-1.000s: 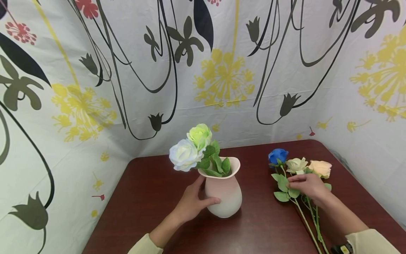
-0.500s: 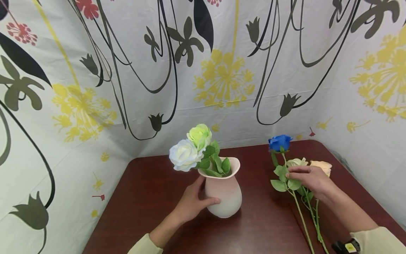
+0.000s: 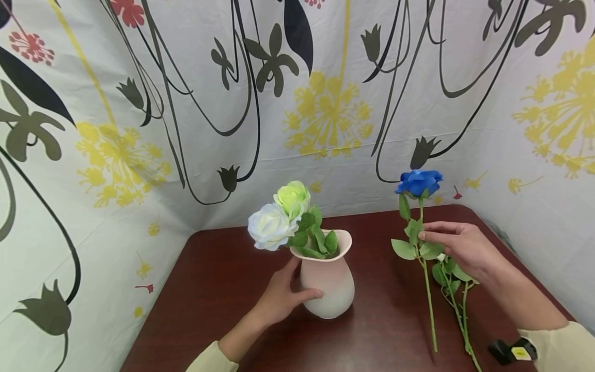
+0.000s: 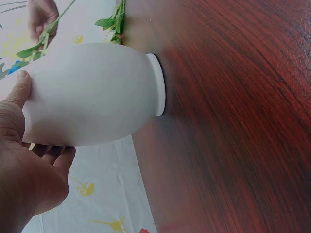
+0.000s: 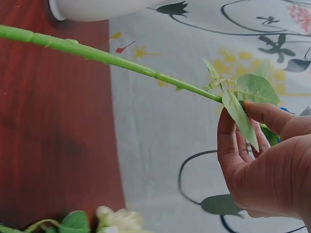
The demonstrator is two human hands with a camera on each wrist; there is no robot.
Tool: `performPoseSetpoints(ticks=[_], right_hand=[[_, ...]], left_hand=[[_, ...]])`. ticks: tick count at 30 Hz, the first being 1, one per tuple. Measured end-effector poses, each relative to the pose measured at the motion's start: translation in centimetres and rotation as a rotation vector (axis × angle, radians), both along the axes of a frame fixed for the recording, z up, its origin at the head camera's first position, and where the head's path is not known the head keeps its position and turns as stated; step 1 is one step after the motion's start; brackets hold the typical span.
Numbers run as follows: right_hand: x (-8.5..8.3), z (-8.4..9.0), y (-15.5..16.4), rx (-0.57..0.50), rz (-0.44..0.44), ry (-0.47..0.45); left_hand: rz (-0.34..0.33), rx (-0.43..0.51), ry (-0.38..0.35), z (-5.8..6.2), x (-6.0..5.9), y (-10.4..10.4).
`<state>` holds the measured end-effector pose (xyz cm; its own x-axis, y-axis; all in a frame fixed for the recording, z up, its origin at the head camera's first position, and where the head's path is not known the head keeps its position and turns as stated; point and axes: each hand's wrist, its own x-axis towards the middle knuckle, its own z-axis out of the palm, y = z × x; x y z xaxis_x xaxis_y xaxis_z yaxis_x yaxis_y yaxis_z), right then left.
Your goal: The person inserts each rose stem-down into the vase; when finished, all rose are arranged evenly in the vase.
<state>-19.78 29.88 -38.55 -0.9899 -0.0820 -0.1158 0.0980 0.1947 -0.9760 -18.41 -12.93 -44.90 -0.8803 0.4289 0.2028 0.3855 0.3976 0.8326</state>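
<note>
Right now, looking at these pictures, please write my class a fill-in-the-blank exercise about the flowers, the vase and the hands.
1. The right hand holds up a rose coloured ____.
2. The left hand holds the pink ____.
3. The vase already holds ____ roses.
4. The vase stands on a dark red ____.

Missing words: blue; vase; two; table

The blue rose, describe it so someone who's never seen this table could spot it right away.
On the dark red table, look right of the pink vase. The right hand pinches the blue rose upright by its stem; it is the only blue bloom.
</note>
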Motion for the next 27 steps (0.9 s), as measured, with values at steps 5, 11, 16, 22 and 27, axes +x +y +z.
performPoseSetpoints(ticks=[5,11,16,22,27], right_hand=[[0.3,2.1,-0.7,0.014,-0.038,0.053],[0.9,4.6,-1.8,-0.079,-0.079,0.177],[1.5,6.9,-3.2,-0.408,-0.067,0.322],[1.8,9.5,-4.6,-0.654,-0.01,0.492],[2.2,11.2,-5.1,-0.753,-0.041,0.535]], left_hand=[[-0.001,-0.003,0.007,0.0,0.0,0.0],[-0.003,0.0,0.008,0.0,0.0,0.0],[-0.002,-0.003,0.011,0.0,0.0,0.0],[0.002,-0.006,0.005,0.0,0.0,0.0],[-0.001,-0.001,0.0,0.0,0.0,0.0]])
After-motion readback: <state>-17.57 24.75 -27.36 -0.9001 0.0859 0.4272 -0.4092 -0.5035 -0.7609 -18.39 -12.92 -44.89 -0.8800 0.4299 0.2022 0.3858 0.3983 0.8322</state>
